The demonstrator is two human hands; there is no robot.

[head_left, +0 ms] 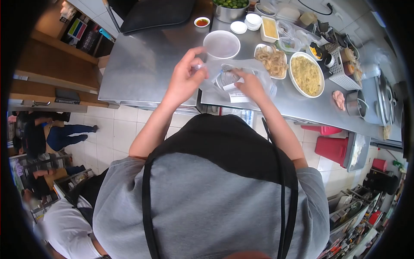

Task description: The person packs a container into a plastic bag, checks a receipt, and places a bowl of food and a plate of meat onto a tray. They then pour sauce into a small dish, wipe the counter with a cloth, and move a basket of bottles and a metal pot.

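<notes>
A commercial kitchen: a steel tabletop (144, 64) carries prepared food such as a large bowl (306, 74), with people in aprons at left.

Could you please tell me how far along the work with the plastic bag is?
Done, it seems: food is laid out, such as the yellow food, and a printed slip is at the bag. In hand: the right hand touches the bag; the left hand is at its edge, grip unclear. Left, probably: the round tub stands outside it, perhaps to be packed.
</notes>
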